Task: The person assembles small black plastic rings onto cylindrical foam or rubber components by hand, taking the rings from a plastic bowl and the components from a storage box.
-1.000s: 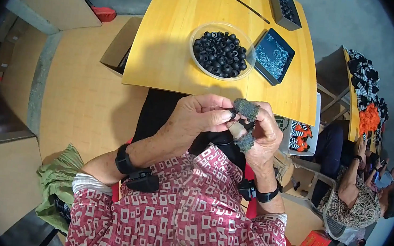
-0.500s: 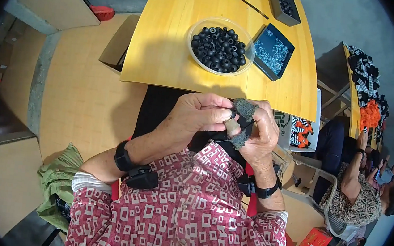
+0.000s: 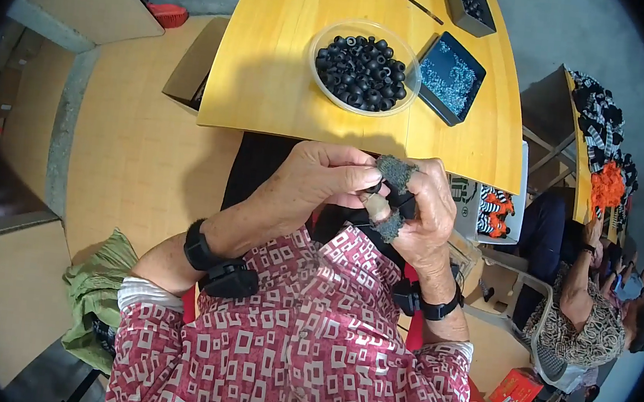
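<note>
Yellow table (image 3: 265, 64): one, far of both hands. Clear bowl (image 3: 363, 113) of black beads (image 3: 361, 73): one, near edge. Dark tray (image 3: 434, 110): one, right of the bowl. Right hand (image 3: 433, 212): curled, gripping grey fuzzy piece. Left hand (image 3: 320, 176): thumb and forefinger pinched on small black piece. Grey fuzzy piece (image 3: 397, 172): far and near patches, a finger between; I can't tell if they join. Small black piece (image 3: 373, 188): left of the far patch, left hand nearer, axis hidden by fingertips.
</note>
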Motion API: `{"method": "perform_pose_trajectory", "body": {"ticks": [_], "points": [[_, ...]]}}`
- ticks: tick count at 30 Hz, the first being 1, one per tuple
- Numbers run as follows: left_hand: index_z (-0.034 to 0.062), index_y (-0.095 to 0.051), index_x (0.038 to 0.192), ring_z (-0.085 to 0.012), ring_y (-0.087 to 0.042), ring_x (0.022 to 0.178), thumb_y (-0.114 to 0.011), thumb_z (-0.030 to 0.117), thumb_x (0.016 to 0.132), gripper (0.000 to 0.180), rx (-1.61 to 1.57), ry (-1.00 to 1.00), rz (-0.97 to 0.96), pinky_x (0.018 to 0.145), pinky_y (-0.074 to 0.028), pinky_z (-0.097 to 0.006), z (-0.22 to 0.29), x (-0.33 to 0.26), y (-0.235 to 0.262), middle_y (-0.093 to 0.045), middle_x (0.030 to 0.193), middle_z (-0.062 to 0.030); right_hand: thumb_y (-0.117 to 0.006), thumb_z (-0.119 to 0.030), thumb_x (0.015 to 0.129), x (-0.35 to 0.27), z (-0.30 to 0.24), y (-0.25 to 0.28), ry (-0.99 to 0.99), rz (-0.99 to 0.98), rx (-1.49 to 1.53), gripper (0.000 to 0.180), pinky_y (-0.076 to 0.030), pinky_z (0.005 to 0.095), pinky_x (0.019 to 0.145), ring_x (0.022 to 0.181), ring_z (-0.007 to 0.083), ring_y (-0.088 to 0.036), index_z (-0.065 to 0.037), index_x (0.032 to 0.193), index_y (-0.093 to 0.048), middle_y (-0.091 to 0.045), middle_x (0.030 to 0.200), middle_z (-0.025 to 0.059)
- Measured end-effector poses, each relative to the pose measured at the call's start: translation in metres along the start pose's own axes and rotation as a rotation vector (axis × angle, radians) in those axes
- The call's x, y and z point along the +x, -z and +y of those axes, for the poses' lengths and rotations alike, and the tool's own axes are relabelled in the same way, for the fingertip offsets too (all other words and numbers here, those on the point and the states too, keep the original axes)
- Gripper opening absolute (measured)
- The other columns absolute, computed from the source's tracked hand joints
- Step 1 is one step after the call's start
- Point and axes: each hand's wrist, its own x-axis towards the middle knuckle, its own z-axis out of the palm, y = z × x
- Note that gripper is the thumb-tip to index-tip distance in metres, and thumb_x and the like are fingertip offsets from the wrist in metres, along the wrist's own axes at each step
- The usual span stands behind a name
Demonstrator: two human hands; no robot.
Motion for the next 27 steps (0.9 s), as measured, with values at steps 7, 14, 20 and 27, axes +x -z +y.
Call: {"method": "perform_pose_trajectory", "body": {"ticks": [7, 14, 20, 27], "points": [[-0.0017, -0.066, 0.1, -0.0097, -0.065, 0.077, -0.061, 0.018, 0.091, 0.022, 0.109, -0.074, 0.04, 0.071, -0.049, -0.019, 0.0, 0.0, -0.005, -0.068, 0.087, -0.0066, -0.071, -0.007, 0.061, 0.012, 0.0, 0.01, 0.109, -0.123, -0.204, 0.034, -0.042, 0.0372, 0.064, 0.074, 0.0271, -0.052, -0.001, 0.093, -0.061, -0.053, 0.08, 0.0097], [-0.0015, -0.067, 0.093, -0.0072, -0.061, 0.074, -0.059, 0.016, 0.091, 0.019, 0.141, -0.119, 0.004, 0.071, -0.048, -0.019, -0.003, 0.003, -0.002, -0.067, 0.08, -0.0045, -0.067, -0.003, 0.058, 0.017, 0.003, 0.01, 0.246, -0.096, -0.19, 0.028, -0.043, 0.0355, 0.059, 0.065, 0.0256, -0.053, 0.0, 0.085, -0.061, -0.052, 0.071, 0.0096], [-0.0017, -0.067, 0.092, -0.0072, -0.061, 0.075, -0.059, 0.015, 0.091, 0.019, 0.106, -0.096, -0.002, 0.07, -0.047, -0.019, 0.0, 0.003, -0.002, -0.066, 0.079, -0.0043, -0.074, -0.008, 0.062, 0.015, 0.0, 0.005, 0.217, -0.053, -0.208, 0.024, -0.044, 0.0349, 0.058, 0.062, 0.0252, -0.053, 0.0, 0.081, -0.061, -0.052, 0.068, 0.0093], [-0.0027, -0.062, 0.101, -0.0079, -0.061, 0.076, -0.06, 0.011, 0.09, 0.018, 0.081, -0.111, 0.002, 0.071, -0.047, -0.02, 0.004, -0.004, -0.007, -0.067, 0.081, -0.0062, -0.079, -0.021, 0.068, 0.007, 0.009, 0.006, 0.218, 0.021, -0.17, 0.032, -0.045, 0.0331, 0.055, 0.062, 0.0254, -0.055, 0.001, 0.08, -0.059, -0.057, 0.07, 0.0083]]}}
